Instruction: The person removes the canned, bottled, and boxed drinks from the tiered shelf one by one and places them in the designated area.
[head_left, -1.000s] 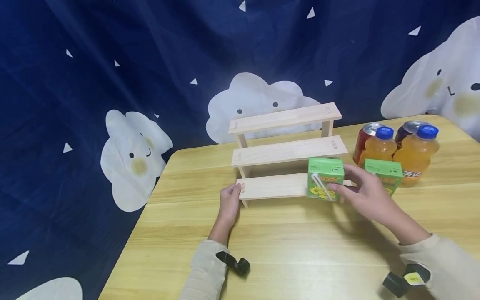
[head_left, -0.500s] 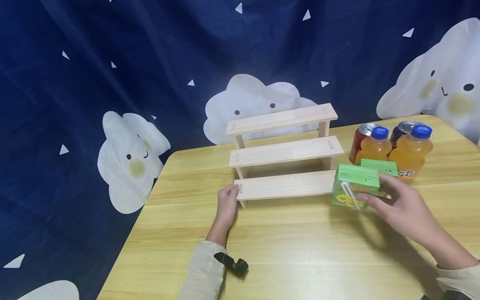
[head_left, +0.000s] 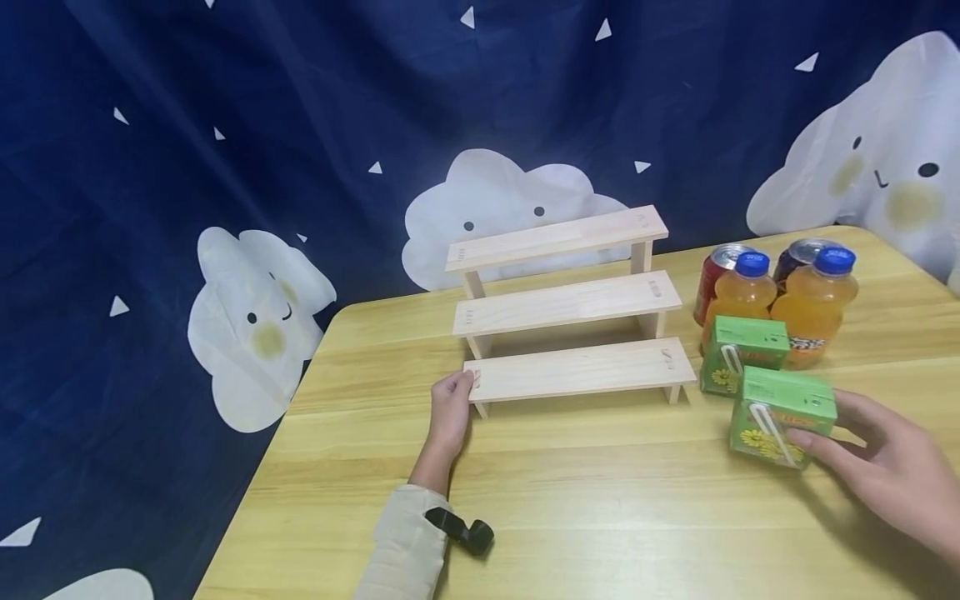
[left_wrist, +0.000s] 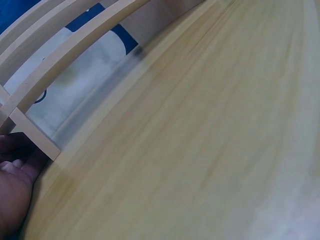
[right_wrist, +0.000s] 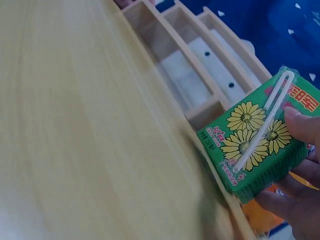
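Note:
A three-step wooden rack (head_left: 577, 371) stands on the table. At the left end of its lowest board, my left hand (head_left: 450, 410) grips the edge with the thumb on top. My right hand (head_left: 888, 467) holds a green drink carton (head_left: 783, 412) by its right side, just above the table; a white straw and yellow flowers show on its front in the right wrist view (right_wrist: 255, 130). Behind it, a second green drink carton (head_left: 746, 343) stands to the right of the rack. In the left wrist view, part of my left hand (left_wrist: 15, 195) shows beside the rack's leg.
Two orange drink bottles (head_left: 813, 312) with blue caps stand behind the second carton. Farther back are a red can (head_left: 712, 279) and a dark can (head_left: 798, 254). A blue curtain (head_left: 337, 100) with clouds hangs behind the wooden table (head_left: 570, 500).
My right hand has carried the drink carton away from the rack's lowest board, rightward and toward me, in front of the other carton. My left hand keeps its grip on the rack.

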